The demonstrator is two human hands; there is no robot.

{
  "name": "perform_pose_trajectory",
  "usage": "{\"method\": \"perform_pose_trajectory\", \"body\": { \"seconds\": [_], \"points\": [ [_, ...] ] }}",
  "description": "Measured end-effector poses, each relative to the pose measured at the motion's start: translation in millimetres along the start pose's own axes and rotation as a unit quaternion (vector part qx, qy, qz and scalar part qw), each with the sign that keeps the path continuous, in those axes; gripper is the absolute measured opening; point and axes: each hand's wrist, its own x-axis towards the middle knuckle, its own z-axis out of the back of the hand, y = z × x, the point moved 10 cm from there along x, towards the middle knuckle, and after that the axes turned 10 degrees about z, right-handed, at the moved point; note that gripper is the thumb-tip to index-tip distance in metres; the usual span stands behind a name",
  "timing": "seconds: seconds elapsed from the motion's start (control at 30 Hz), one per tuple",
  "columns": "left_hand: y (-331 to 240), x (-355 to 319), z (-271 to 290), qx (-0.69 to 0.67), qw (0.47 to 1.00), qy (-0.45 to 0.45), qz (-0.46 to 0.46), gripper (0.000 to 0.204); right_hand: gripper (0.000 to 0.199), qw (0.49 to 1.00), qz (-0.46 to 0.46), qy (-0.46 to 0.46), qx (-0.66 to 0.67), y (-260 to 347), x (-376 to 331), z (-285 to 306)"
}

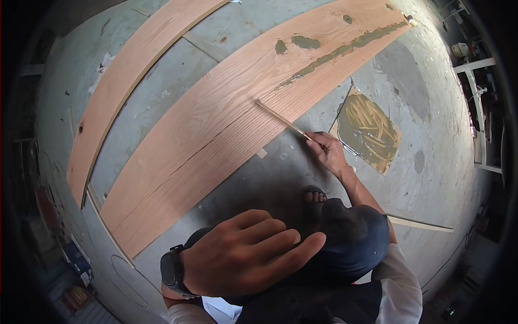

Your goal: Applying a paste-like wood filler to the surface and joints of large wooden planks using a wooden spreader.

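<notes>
My right hand [330, 155] is closed around a thin, light-brown stick-like tool [283, 119]. The tool's far end meets a long wooden board [186, 129] beside a dark crack [202, 148] in the grain. Grey-green filler [337, 54] is smeared along the upper right part of this board, with separate patches [305, 42] near it. Close to the camera, over my lap, my left hand [243, 251] hovers with loosely bent fingers, the index finger reaching out. Nothing shows in it; a dark watch [174, 271] is on its wrist.
Right of the board, a flat piece [368, 129] coated with wet filler lies on the grey floor [410, 81]. A second curved board [127, 73] lies at the upper left. My foot [314, 194] is near the board's edge. A thin wooden strip [421, 224] is at the right.
</notes>
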Motion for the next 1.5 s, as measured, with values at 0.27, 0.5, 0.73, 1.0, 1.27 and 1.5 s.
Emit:
{"method": "perform_pose_trajectory", "body": {
  "seconds": [0.27,0.5,0.73,1.0,1.27,1.5],
  "points": [
    [7,-12,7,0.002,1.0,-0.008,0.019,0.033,0.031,0.963,-0.012,-0.084,-0.254,-16,22,33],
    [10,-11,8,-0.011,1.0,-0.003,0.008,0.034,0.032,0.979,-0.017,-0.052,-0.195,-15,8,4],
    [12,-14,7,-0.012,1.0,0.012,0.017,0.035,0.034,0.983,-0.006,-0.044,-0.177,-1,9,-14],
    [11,-13,8,-0.013,1.0,-0.006,0.01,0.036,0.037,0.987,-0.002,-0.032,-0.159,6,9,-21],
    [10,-9,8,-0.018,1.0,-0.005,0.001,0.033,0.036,0.939,0.063,-0.137,-0.309,-10,15,34],
    [10,-6,8,-0.016,1.0,-0.008,0.005,0.031,0.036,0.959,-0.031,-0.18,-0.218,-54,16,57]
  ]
}}
